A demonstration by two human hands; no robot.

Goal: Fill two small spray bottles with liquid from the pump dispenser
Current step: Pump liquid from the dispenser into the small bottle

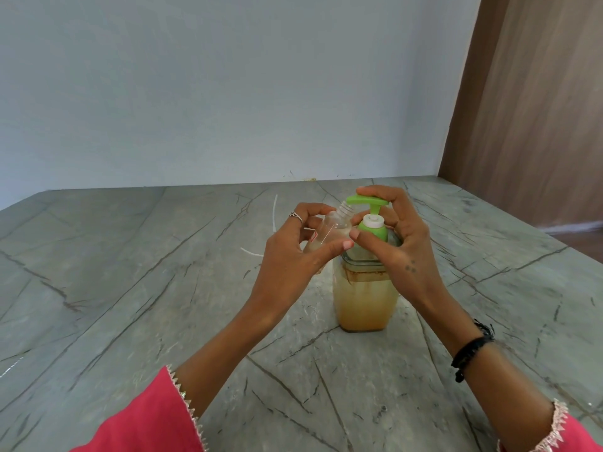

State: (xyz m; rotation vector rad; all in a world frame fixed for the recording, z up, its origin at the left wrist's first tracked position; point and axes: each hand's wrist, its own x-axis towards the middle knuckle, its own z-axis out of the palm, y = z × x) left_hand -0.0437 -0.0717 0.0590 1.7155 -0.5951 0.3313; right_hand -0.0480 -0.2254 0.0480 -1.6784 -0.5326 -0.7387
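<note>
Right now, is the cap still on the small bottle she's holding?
No, the small bottle in the left hand shows a bare threaded neck under the green pump nozzle.

Centre frame: left hand point(295, 252) holds uncapped spray bottle point(329, 231), tilted, neck under green pump point(368, 203). Right hand point(396, 238) fingers on pump top. Dispenser point(365, 295) stands on bench point(130, 272).

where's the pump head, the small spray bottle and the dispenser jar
pump head point(367, 200), head view, on its green top lever
small spray bottle point(332, 225), head view, on its clear shoulder
dispenser jar point(363, 301), head view, on its liquid-filled front wall
</note>
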